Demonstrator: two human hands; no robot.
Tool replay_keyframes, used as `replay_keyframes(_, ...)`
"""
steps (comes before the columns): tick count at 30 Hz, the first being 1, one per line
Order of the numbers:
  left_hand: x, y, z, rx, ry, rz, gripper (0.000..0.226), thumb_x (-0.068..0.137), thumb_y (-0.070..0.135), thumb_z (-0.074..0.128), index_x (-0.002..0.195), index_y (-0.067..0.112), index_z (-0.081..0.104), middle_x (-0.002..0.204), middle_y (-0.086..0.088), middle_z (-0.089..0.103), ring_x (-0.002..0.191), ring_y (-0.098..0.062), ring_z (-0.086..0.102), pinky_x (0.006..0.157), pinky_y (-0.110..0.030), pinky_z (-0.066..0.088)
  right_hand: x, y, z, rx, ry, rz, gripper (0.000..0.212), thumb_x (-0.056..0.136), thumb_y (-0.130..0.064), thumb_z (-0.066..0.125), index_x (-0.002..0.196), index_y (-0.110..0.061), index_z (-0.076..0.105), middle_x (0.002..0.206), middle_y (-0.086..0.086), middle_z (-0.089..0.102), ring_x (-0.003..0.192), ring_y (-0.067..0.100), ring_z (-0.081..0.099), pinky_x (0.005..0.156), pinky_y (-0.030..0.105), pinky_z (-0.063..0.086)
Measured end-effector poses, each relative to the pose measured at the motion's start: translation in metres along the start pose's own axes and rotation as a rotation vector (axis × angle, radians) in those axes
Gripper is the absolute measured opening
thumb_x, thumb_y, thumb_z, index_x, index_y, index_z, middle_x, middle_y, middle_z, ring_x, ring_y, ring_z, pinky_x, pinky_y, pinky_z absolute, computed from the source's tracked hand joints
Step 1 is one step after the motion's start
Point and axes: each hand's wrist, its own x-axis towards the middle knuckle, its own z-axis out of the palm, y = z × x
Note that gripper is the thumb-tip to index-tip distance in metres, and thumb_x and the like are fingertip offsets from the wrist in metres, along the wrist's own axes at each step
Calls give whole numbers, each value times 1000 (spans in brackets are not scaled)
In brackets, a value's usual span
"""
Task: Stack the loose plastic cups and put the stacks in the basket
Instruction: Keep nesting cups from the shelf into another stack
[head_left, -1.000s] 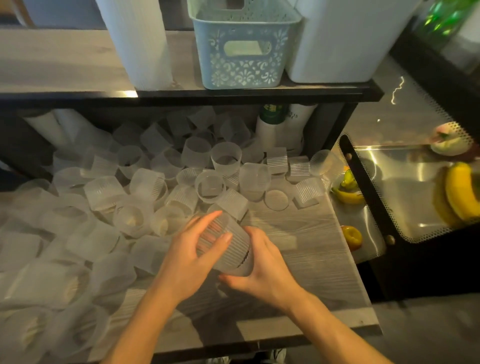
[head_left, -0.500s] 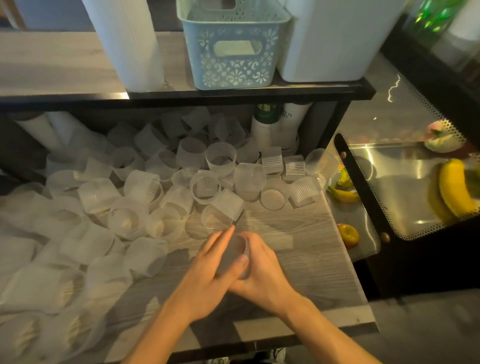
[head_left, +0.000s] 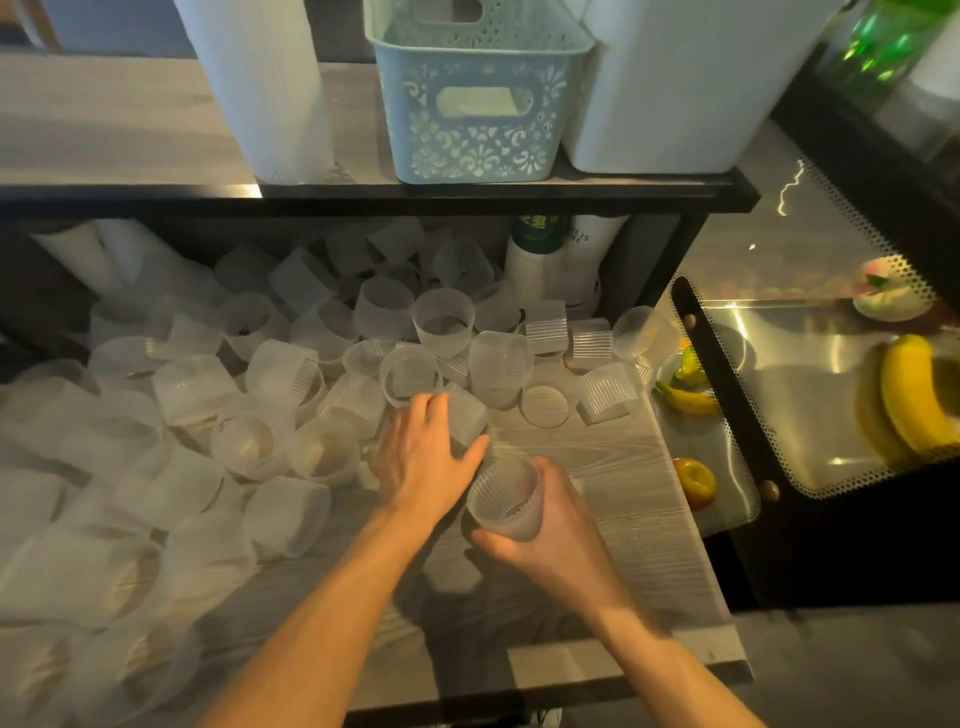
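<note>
Loose frosted ribbed plastic cups (head_left: 291, 384) cover most of the grey wood-grain lower shelf (head_left: 623, 499), and we see them heaped thickest across the left and centre of the frame, some upright, some on their sides. Our right hand (head_left: 550, 530), just right of lower centre, curls its fingers and thumb round a short stack of ribbed frosted cups (head_left: 506, 499), its open mouth turned toward us. Whether the stack touches the shelf we cannot tell. Our left hand (head_left: 423, 457), just left of the stack, lies palm down with fingers stretched forward and the thumb splayed, the fingertips on a single tipped cup (head_left: 467, 415) at the near edge of the heap; the fingers are not curled round it.

The pale blue perforated plastic basket (head_left: 478, 119) stands at top centre on the upper wooden shelf (head_left: 104, 130), between a tall white ribbed column (head_left: 260, 88) on its left and a white box-shaped container (head_left: 685, 83) on its right. What the basket holds we cannot see.

At the right of the frame a yellow banana (head_left: 914, 395) lies behind the glass of a display case (head_left: 810, 291).
</note>
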Motion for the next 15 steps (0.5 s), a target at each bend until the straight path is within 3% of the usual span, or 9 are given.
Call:
replay_keyframes(6, 13, 11, 29, 299, 15, -44, 79, 72, 63, 71, 131, 16, 50, 139, -13, 45, 125, -33, 43, 97, -47, 40, -1, 20, -7, 56, 44, 79, 83, 63, -54, 84, 125, -45, 30, 115, -31, 39, 104, -9, 44, 81, 9, 38)
replay_keyframes(8, 14, 6, 34, 305, 0, -54, 77, 72, 59, 74, 132, 16, 50, 143, -15, 42, 129, -36, 39, 99, -49, 39, -1, 23, -10, 67, 48, 92, 84, 63, -53, 84, 127, -44, 29, 115, -29, 38, 104, -8, 44, 80, 10, 38)
replay_keyframes(12, 15, 4, 30, 240, 56, -11, 74, 67, 48, 80, 126, 13, 55, 142, -16, 44, 130, -36, 38, 98, -51, 39, -1, 27, -12, 108, 35, 105, 85, 65, -49, 85, 128, -45, 28, 114, -33, 36, 108, -24, 37, 75, 3, 40)
replay_keyframes(15, 10, 8, 17, 127, 154, 48, 76, 69, 53, 74, 129, 11, 52, 138, -11, 47, 128, -32, 40, 97, -48, 39, 3, 32, -14, 95, 25, 99, 84, 66, -46, 87, 129, -41, 31, 115, -30, 39, 106, -23, 39, 78, -3, 36)
